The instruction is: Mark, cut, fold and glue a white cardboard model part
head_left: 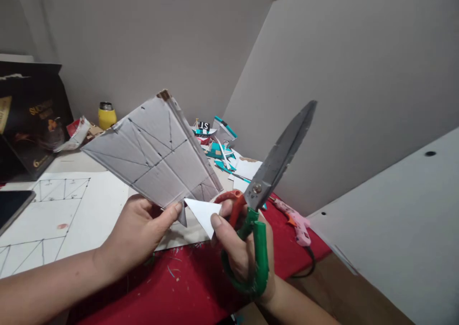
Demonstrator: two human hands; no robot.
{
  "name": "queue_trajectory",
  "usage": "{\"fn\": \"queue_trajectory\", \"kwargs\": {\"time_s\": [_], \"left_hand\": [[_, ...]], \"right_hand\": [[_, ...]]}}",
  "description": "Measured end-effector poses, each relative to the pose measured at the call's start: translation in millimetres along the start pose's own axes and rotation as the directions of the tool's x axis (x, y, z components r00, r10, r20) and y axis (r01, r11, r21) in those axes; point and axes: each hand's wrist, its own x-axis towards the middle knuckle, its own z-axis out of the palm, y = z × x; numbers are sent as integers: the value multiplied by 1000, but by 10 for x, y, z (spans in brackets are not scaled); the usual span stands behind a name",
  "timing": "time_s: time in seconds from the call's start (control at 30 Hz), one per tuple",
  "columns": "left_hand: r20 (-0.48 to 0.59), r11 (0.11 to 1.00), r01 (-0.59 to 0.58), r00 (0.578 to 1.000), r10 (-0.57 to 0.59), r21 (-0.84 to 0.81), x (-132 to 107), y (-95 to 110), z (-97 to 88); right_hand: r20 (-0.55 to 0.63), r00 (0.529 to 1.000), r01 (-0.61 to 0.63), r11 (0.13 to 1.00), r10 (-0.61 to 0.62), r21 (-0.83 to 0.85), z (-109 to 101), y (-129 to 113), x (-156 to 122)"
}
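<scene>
Panel look: the cardboard panel [154, 157] is greyish white, creased, ruled with dark pen lines making triangles, and brown at its torn top corner.
Triangle look: the paper triangle [204, 215] is small, plain white and straight-edged.
Scissors look: the scissors [257, 188] have grey, worn blades, lying together, with one green handle and one red.
Count: one panel, one white triangle, one pair of scissors, two hands; around them one glue gun, one yellow bottle, one black box.
Panel direction: tilted up off the table [179, 286], its brown corner uppermost; its long axis is hard to tell at this slant.
Triangle direction: its sharp tip points up and left, at the panel's lower edge; whether they touch cannot be told.
Scissors direction: blades point up and away to the right of the panel, the long axis running back down to the green handle.
Left hand: this hand [143, 234] is clamped on the panel's lower edge, thumb on the drawn face.
Right hand: below and right of the panel, this hand [240, 248] pinches the triangle under its thumb and also carries the scissors.
Glue gun: pink [296, 224], right of the panel.
Yellow bottle: behind the panel, to its left [107, 119].
Black box: left of the panel [32, 124].
</scene>
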Motion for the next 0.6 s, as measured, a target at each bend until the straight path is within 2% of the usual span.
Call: {"fn": "queue_trajectory", "kwargs": {"time_s": [0.13,0.27,0.37,0.43,0.53,0.6], "left_hand": [[2,993,-54,999,54,108,-3,-33,-11],[-2,1000,7,1000,-7,13,-17,-30,-7],[-8,1000,-7,1000,7,28,-5,-20,-13],[-58,998,-27,998,30,57,35,-16,-37],[-197,998,-14,980,27,65,137,-11,-102],[-240,999,19,971,-11,31,209,-14,-146]], "right_hand": [[-10,1000,-27,999,28,24,0,-15,10],[-7,1000,28,999,-27,47,16,-25,8],[-5,997,73,997,-73,20,35,-13,8],[-28,995,92,996,-92,10,26,-10,4],[-119,975,188,982,-190,-25,-57,-33,-23],[-87,973,208,976,-213,-68,-154,-47,-61]]}}
